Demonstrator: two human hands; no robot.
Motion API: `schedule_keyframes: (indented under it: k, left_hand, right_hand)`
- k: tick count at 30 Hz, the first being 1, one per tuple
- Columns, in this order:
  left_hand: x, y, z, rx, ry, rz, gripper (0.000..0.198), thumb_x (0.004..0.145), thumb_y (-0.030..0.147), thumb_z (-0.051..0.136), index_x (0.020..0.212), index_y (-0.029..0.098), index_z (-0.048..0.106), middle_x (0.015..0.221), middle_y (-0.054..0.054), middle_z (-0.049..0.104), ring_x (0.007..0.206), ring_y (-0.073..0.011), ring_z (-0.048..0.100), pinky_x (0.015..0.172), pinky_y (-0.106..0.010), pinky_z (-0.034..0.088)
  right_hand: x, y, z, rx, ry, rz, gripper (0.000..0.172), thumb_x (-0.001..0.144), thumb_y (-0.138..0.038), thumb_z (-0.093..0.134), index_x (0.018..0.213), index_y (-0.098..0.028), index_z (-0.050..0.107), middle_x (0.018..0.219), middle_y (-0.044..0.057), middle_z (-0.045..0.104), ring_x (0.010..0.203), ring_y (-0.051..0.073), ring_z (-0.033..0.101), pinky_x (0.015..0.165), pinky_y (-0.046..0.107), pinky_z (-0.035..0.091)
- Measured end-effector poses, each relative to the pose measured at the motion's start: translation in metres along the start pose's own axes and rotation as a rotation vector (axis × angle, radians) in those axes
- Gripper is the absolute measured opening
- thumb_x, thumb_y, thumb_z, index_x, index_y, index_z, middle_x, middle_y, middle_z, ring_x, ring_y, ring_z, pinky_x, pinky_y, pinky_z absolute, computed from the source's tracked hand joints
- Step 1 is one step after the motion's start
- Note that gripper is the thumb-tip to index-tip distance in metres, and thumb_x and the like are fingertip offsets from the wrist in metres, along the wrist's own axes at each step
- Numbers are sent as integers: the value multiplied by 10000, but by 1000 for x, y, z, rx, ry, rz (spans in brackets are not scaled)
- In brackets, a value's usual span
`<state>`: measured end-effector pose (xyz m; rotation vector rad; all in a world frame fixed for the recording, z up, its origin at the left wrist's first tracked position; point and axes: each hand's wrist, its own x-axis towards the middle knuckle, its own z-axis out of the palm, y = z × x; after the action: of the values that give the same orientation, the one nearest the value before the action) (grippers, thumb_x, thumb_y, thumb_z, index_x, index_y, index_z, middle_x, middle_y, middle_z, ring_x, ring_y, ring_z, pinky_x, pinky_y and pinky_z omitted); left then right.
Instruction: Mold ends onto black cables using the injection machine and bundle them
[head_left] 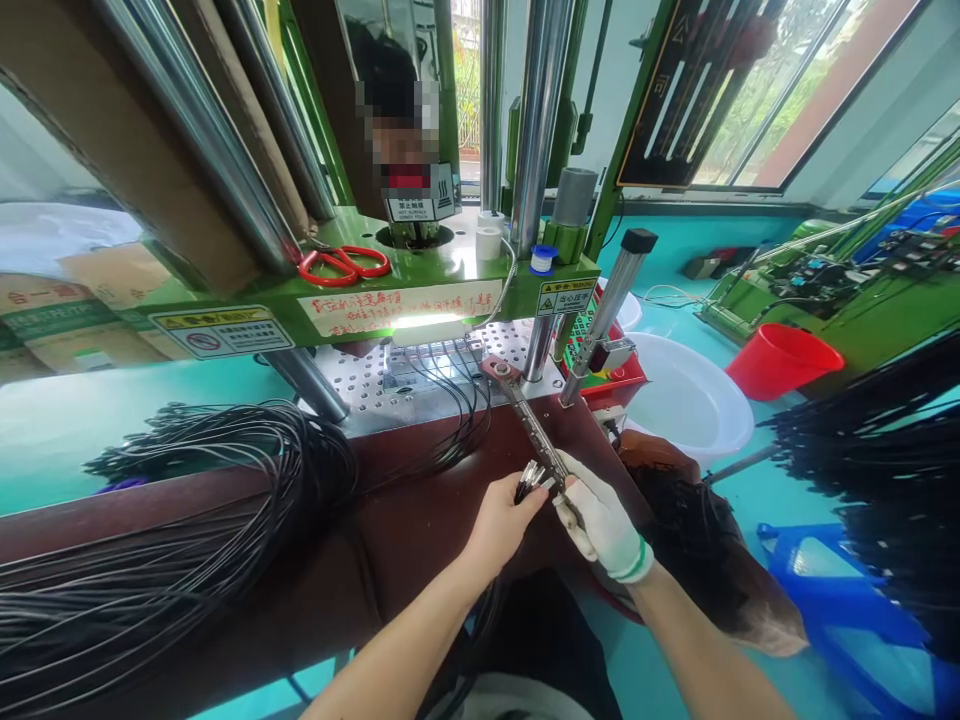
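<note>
My left hand, bare, is closed around a small bundle of cable ends with shiny metal tips. Close beside it, my right hand wears a white glove with a green cuff edge. Its fingers wrap the lower end of a long metal tool that looks like a ratchet wrench. The tool's reddish head rests at the front edge of the perforated metal plate. On that plate sits a clear mold block, with several black cables running out toward me.
A thick bundle of black cables lies over the brown table at left. Red-handled scissors rest on the green press. To the right are a white basin, a red bucket, a blue stool and hanging black cables.
</note>
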<state>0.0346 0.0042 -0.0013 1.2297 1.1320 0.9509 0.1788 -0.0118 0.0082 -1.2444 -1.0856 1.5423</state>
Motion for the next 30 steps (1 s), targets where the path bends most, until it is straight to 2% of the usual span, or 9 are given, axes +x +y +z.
schedule_keyframes:
  k: [7, 11, 16, 19, 21, 23, 25, 27, 30]
  left_hand:
    - [0, 0, -1, -69, -8, -94, 256, 703, 382, 599, 615, 158, 513, 452, 77, 325, 432, -55, 259, 434, -196, 202]
    - [-1, 3, -1, -92, 7, -101, 269, 684, 403, 613, 621, 154, 533, 442, 71, 338, 435, -63, 273, 429, -202, 202]
    - [-2, 2, 0, -49, 38, -50, 289, 689, 414, 605, 604, 151, 521, 478, 55, 393, 467, -69, 315, 441, -196, 237]
    - [1, 6, -4, -154, 54, -79, 313, 704, 456, 581, 635, 159, 508, 488, 57, 400, 443, -66, 344, 421, -190, 270]
    - [3, 10, -10, -272, 142, -97, 312, 719, 476, 560, 689, 172, 497, 486, 75, 358, 413, -53, 318, 394, -176, 267]
    - [5, 14, -16, -372, 217, -118, 305, 727, 482, 556, 737, 187, 478, 481, 101, 268, 384, -36, 235, 360, -153, 208]
    - [4, 15, -19, -435, 196, -140, 304, 745, 494, 533, 760, 201, 457, 496, 109, 220, 381, -30, 169, 349, -143, 147]
    - [3, 13, -18, -449, 138, -172, 310, 755, 509, 509, 756, 207, 439, 510, 105, 236, 384, -30, 155, 345, -146, 121]
    - [2, 7, -11, -366, 120, -224, 315, 722, 484, 559, 696, 196, 433, 508, 100, 263, 395, -34, 174, 358, -165, 123]
  right_hand:
    - [1, 0, -5, -8, -55, 11, 495, 863, -454, 420, 1293, -211, 386, 534, -63, 458, 261, 15, 291, 222, 112, 210]
    - [1, 3, -2, -38, -40, -14, 532, 856, -471, 421, 1307, -192, 374, 527, -62, 449, 276, 17, 273, 232, 124, 200]
    - [1, 8, 7, -64, 22, -142, 602, 813, -467, 499, 1291, -118, 389, 534, -54, 414, 415, 44, 346, 315, 133, 284]
    - [-1, 4, 8, -25, 16, -56, 622, 805, -478, 497, 1297, -120, 371, 529, -63, 416, 340, 27, 284, 261, 141, 221]
    - [-1, 1, 5, 0, 21, -11, 609, 811, -477, 484, 1301, -136, 364, 518, -68, 425, 297, 18, 258, 237, 139, 198]
    - [-1, -1, 2, 14, 21, 15, 572, 826, -462, 467, 1305, -170, 363, 520, -67, 440, 275, 16, 268, 228, 132, 203]
    - [0, 0, -1, 35, 25, 32, 535, 833, -442, 464, 1300, -197, 370, 528, -65, 451, 270, 16, 282, 224, 125, 211]
    - [2, 2, -3, 53, 23, 39, 518, 833, -431, 473, 1290, -207, 379, 531, -65, 457, 269, 15, 288, 222, 121, 219]
    - [3, 3, -4, 51, 9, 34, 531, 831, -441, 477, 1297, -207, 373, 530, -63, 462, 263, 15, 291, 222, 121, 221]
